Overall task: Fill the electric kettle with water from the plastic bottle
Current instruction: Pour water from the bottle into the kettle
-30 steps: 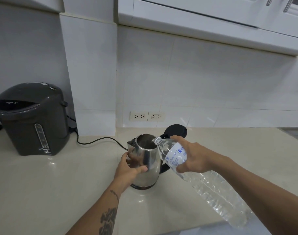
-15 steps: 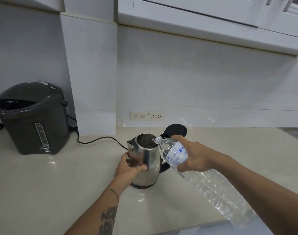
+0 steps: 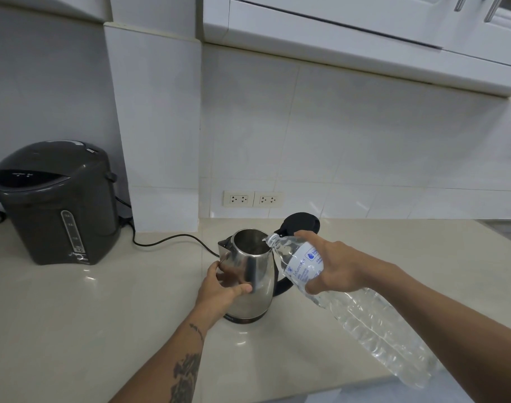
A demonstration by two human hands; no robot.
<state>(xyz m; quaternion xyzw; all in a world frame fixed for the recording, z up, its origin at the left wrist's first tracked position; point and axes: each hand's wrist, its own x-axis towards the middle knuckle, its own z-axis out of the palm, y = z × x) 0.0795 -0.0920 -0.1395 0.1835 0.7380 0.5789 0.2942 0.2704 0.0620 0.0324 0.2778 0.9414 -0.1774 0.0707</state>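
A stainless steel electric kettle (image 3: 255,282) stands on the beige counter (image 3: 74,315) with its black lid (image 3: 302,223) flipped open behind it. My left hand (image 3: 222,289) grips the kettle's body from the front left. My right hand (image 3: 334,264) holds a large clear plastic bottle (image 3: 364,318) by its upper part, near the white and blue label. The bottle is tipped, base low toward me, and its uncapped mouth rests at the kettle's right rim. Whether water is flowing is too faint to tell.
A dark grey hot water dispenser (image 3: 55,202) stands at the back left, its black cord (image 3: 167,239) running across the counter toward the kettle. Two wall sockets (image 3: 253,198) sit in the tiled backsplash. White cabinets (image 3: 364,24) hang overhead. The counter's front edge runs bottom right.
The bottle's mouth has stayed at the kettle's rim with only a slight shift to the right. Both hands keep their grips.
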